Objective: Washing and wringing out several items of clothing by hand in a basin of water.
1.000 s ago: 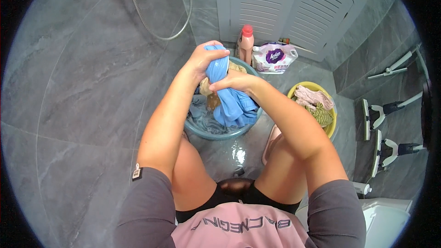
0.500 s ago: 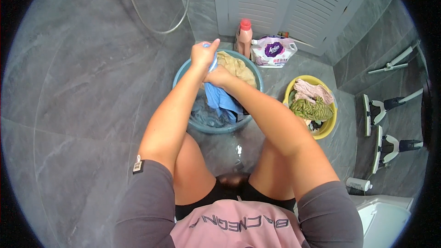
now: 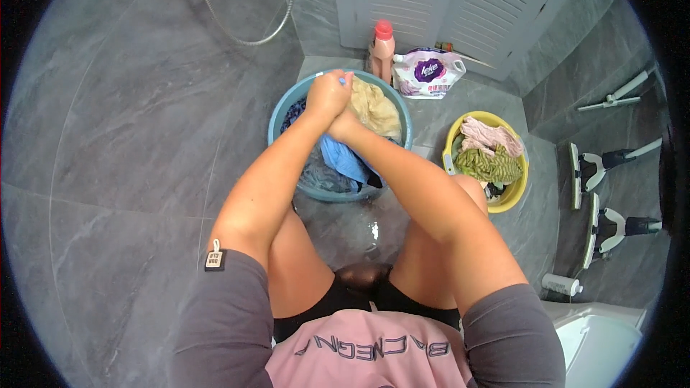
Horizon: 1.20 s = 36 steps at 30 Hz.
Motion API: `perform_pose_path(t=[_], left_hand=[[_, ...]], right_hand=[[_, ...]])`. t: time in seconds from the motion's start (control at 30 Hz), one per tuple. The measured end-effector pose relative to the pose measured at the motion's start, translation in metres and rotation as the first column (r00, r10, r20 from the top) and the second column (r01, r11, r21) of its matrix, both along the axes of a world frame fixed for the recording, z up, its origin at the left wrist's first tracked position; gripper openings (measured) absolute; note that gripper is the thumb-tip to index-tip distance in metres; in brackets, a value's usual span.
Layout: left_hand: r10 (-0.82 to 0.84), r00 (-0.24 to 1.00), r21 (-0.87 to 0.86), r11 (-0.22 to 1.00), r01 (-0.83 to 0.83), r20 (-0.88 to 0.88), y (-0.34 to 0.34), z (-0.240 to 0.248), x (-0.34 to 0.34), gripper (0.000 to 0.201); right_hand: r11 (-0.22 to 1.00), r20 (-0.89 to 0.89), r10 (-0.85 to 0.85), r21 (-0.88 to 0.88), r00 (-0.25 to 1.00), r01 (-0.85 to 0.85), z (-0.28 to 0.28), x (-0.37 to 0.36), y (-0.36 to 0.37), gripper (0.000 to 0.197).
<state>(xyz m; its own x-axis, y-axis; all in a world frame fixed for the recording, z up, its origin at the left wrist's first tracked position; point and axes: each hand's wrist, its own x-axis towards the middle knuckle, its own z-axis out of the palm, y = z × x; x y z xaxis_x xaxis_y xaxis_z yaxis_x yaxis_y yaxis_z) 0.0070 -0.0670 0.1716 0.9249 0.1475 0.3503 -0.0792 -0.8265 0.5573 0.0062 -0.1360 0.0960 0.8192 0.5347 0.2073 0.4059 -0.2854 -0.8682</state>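
Over a blue round basin [image 3: 274,116] of water, my two hands grip a blue cloth [image 3: 343,162]. My left hand [image 3: 329,95] is closed in a fist round its upper part, and a bit of blue shows by the thumb. Right against it, my right hand [image 3: 344,126] is wrapped round the cloth lower down. The loose end hangs below the hands toward the water. A beige cloth [image 3: 376,109] bulges up at the basin's right side. At the left lies a dark patterned cloth [image 3: 293,113], partly hidden by my left arm.
Right of the basin stands a yellow tub [image 3: 522,190] with pink and green clothes. Behind are a pink bottle with a red cap [image 3: 383,54] and a white-purple pouch [image 3: 429,74] against a grey louvred panel. Mop heads [image 3: 591,230] line the right wall; a shower hose [image 3: 287,7] hangs at back left.
My left hand has turned over and closed more round the blue cloth, close against the right hand. More of the dark patterned cloth shows at the basin's left.
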Motion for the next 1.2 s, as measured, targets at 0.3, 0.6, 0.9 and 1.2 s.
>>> perform_pose_path(t=[0.3, 0.6, 0.9, 1.2], left_hand=[[-0.667, 0.721, -0.823, 0.506, 0.256, -0.186, 0.045, 0.027, -0.024, 0.084], [-0.699, 0.714, -0.972, 0.186, 0.143, -0.028, -0.002, 0.033, -0.040, 0.071], [-0.629, 0.756, -0.901, 0.414, 0.131, -0.179, 0.013, 0.041, -0.041, 0.053], [-0.306, 0.943, -0.254, 0.930, 0.267, -0.128, 0.008, -0.042, -0.023, 0.051]], right_hand=[[0.747, -0.657, 0.131, 0.558, 0.743, 0.361, 0.133, -0.008, -0.031, 0.031], [0.577, -0.433, 0.359, 0.799, 0.827, 0.168, 0.149, 0.022, -0.036, 0.013], [0.759, -0.291, 0.267, 0.651, 0.918, -0.015, 0.137, 0.025, -0.026, 0.020], [0.982, 0.406, -0.187, 0.115, 0.894, 0.153, 0.099, 0.013, -0.003, 0.046]])
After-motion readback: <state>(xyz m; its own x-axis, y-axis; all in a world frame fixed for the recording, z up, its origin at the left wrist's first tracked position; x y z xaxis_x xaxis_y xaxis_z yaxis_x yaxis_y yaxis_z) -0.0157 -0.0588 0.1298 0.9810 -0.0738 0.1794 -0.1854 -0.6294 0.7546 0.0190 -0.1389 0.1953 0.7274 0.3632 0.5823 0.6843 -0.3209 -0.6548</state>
